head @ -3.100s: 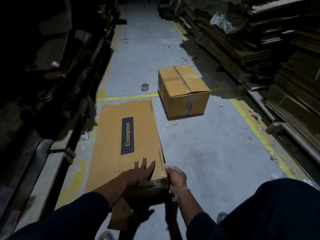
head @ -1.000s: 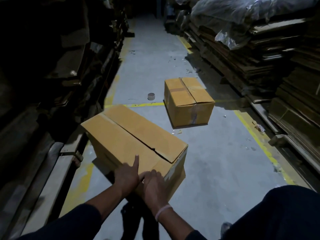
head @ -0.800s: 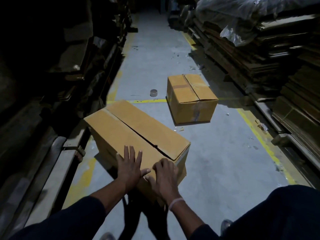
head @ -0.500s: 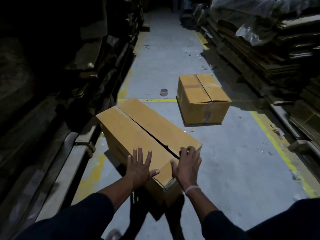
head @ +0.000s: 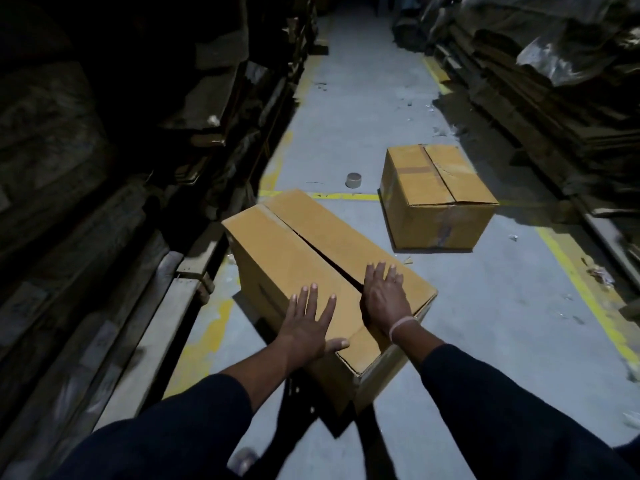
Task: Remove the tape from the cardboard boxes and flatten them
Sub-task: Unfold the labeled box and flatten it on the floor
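On the concrete aisle floor, the near box [head: 311, 271] sits skewed, its top flaps parted along a dark centre seam. The left hand [head: 308, 320] lies flat on the left flap, fingers spread; the right hand [head: 384, 299] presses flat beside the seam, gripping nothing. It looks light, hollow and stiff-walled, best taken by the flap edges at that seam. The second box [head: 436, 199] waits beyond, taped shut.

Left hand [head: 309, 322], right hand [head: 385, 297]: flat, fingers spread.
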The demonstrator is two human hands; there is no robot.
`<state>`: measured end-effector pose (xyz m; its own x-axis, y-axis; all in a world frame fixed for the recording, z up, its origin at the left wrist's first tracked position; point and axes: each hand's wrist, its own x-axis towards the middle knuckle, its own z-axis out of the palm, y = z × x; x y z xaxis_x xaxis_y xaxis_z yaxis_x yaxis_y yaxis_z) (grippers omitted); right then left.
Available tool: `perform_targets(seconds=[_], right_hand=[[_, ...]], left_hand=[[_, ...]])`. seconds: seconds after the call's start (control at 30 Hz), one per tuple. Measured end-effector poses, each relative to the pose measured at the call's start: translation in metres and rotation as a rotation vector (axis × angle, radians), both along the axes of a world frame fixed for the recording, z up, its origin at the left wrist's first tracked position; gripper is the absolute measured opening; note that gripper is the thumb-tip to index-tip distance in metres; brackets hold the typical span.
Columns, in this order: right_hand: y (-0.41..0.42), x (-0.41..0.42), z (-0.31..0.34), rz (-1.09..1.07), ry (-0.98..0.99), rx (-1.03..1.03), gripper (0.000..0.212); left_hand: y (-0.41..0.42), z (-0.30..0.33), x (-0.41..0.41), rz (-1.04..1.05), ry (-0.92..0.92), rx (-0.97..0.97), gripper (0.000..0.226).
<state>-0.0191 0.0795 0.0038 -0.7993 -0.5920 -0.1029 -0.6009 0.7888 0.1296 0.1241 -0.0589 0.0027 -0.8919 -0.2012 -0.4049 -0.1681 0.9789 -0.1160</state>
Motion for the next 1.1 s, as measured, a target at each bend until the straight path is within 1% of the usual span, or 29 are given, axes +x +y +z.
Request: perform_targets(seconds=[0.1, 0.17, 0.2, 0.23, 0.27, 0.3, 0.33, 0.37, 0.43, 0.5, 0.53, 0.6, 0.63, 0.73, 0.83, 0.87, 0.97, 1.03, 1.1], right_hand=[[0.015, 0.003, 0.014, 0.046, -0.004, 0.080, 0.057], [0.039, 0.006, 0.018, 0.066, -0.051, 0.115, 0.058], [0.055, 0.009, 0.019, 0.066, -0.071, 0.113, 0.057], [0.074, 0.012, 0.016, 0.080, -0.066, 0.066, 0.056], [0.093, 0.020, 0.014, 0.130, -0.034, 0.038, 0.057], [0.111, 0.030, 0.016, 0.170, -0.032, 0.071, 0.060], [0.133, 0.038, 0.007, 0.187, -0.028, 0.148, 0.059], [0.158, 0.044, -0.009, 0.188, 0.014, 0.167, 0.055], [0.197, 0.063, -0.032, 0.142, -0.048, 0.211, 0.043], [0.211, 0.088, -0.042, 0.148, -0.065, 0.193, 0.039], [0.210, 0.101, -0.045, 0.098, -0.067, 0.179, 0.039], [0.199, 0.117, -0.043, 0.074, -0.103, 0.174, 0.061], [0.187, 0.119, -0.039, 0.071, -0.123, 0.139, 0.065], [0.149, 0.113, -0.048, 0.087, -0.143, 0.107, 0.058], [0.106, 0.087, -0.065, 0.028, -0.273, -0.079, 0.050], [0.092, 0.078, -0.067, 0.005, -0.310, -0.116, 0.053], [0.057, 0.059, -0.072, -0.103, -0.417, -0.179, 0.072], [0.042, 0.051, -0.079, -0.172, -0.461, -0.141, 0.090], [0.032, 0.053, -0.085, -0.172, -0.489, -0.075, 0.112]], left_hand=[[0.002, 0.003, -0.004, -0.059, 0.006, 0.025, 0.098], [0.007, 0.004, -0.007, -0.078, 0.012, 0.050, 0.094], [0.009, 0.005, -0.008, -0.082, 0.021, 0.059, 0.092], [0.012, 0.005, -0.009, -0.075, 0.029, 0.072, 0.091], [0.014, 0.007, -0.009, -0.057, 0.031, 0.086, 0.091], [0.015, 0.009, -0.010, -0.030, 0.028, 0.092, 0.093], [0.017, 0.010, -0.009, 0.001, 0.023, 0.088, 0.095], [0.018, 0.011, -0.008, 0.036, 0.017, 0.081, 0.098], [0.019, 0.009, -0.002, 0.105, -0.005, 0.088, 0.104], [0.018, 0.002, 0.006, 0.150, -0.047, 0.113, 0.105], [0.018, -0.002, 0.010, 0.156, -0.066, 0.126, 0.104], [0.018, -0.008, 0.014, 0.129, -0.093, 0.144, 0.098], [0.019, -0.009, 0.014, 0.102, -0.105, 0.145, 0.095], [0.022, -0.009, 0.013, 0.031, -0.145, 0.124, 0.093], [0.021, -0.012, 0.014, 0.021, -0.193, 0.091, 0.095], [0.020, -0.013, 0.015, 0.025, -0.208, 0.085, 0.095], [0.015, -0.018, 0.024, 0.036, -0.237, 0.068, 0.099], [0.010, -0.023, 0.033, 0.045, -0.264, 0.044, 0.103], [0.001, -0.028, 0.044, 0.068, -0.310, 0.017, 0.108]])
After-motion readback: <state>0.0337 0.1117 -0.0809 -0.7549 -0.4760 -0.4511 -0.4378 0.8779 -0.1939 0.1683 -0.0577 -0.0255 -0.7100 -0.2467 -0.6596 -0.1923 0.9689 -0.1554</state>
